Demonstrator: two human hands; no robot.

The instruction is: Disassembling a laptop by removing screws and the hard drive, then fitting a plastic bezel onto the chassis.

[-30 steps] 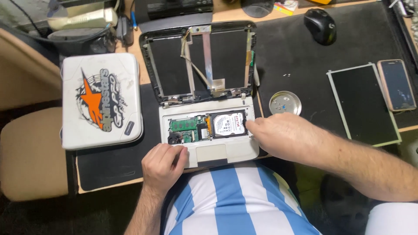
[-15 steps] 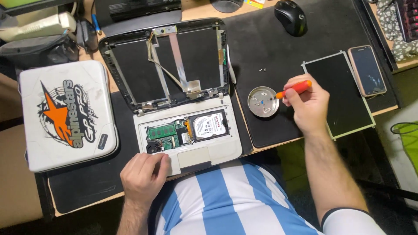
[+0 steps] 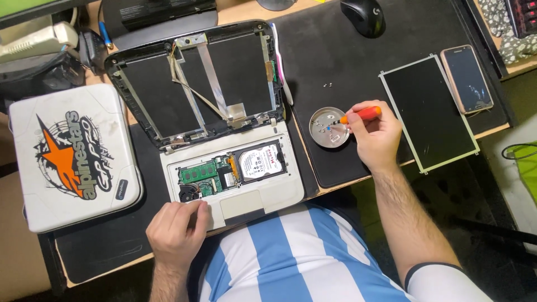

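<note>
Opened small white laptop [image 3: 224, 168] at the near edge of the desk, keyboard deck stripped off, green circuit board [image 3: 200, 173] and silver hard drive [image 3: 262, 161] laid bare in the base, lid [image 3: 196, 84] tilted back with the screen gone and flat ribbon cables [image 3: 212, 84] crossing the empty black frame. Left hand [image 3: 178, 232] resting at the laptop's front left corner, fingers curled loosely with tips touching the white palm rest just beside the bare touchpad plate [image 3: 241, 204], holding nothing that shows. Right hand [image 3: 377, 134] well apart from the laptop, out to its right over the black desk mat [image 3: 335, 56], fingers pinched closed around an orange-handled screwdriver [image 3: 358, 116], tip pointing left and down into a small round metal dish [image 3: 329, 127]. Dish sitting on the mat between the laptop's right edge and the right hand, touching the screwdriver tip or nearly so; cannot tell which. Tiny bits visible in the dish, too small to make out. Two small screws [image 3: 328, 85] loose on the mat above the dish. Removed screen panel [image 3: 429, 112] lying flat just right of the right hand, a phone [image 3: 466, 79] face up beyond it. Black mouse [image 3: 363, 15] at the far edge of the mat. White padded case [image 3: 70, 162] with an orange star mark to the left of the laptop, near the left hand but not touching. Blue-and-white striped shirt [image 3: 296, 257] below, right against the desk edge.
</note>
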